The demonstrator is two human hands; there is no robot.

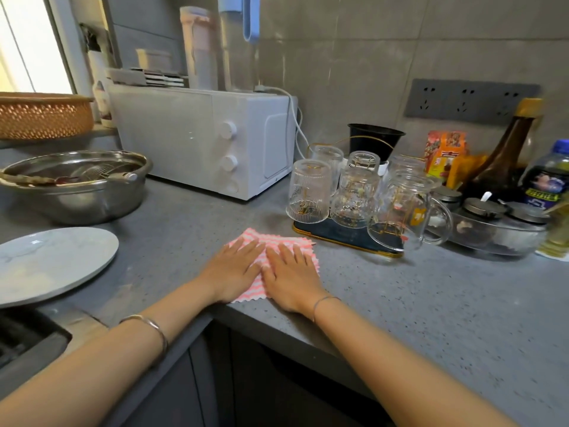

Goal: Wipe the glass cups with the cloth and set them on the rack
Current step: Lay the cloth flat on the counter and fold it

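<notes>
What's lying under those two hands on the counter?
A pink-and-white striped cloth, spread flat on the grey counter. The left hand and right hand press on it, hiding its middle.

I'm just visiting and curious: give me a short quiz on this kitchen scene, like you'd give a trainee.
1. True or false: the left hand and right hand lie flat on the cloth.
2. The glass cups on the rack stand: A upright, B upside down, C on their sides.
3. Fill in: the handled mug sits at the rack's ____ end.
Key: 1 true; 2 B; 3 right.
</notes>
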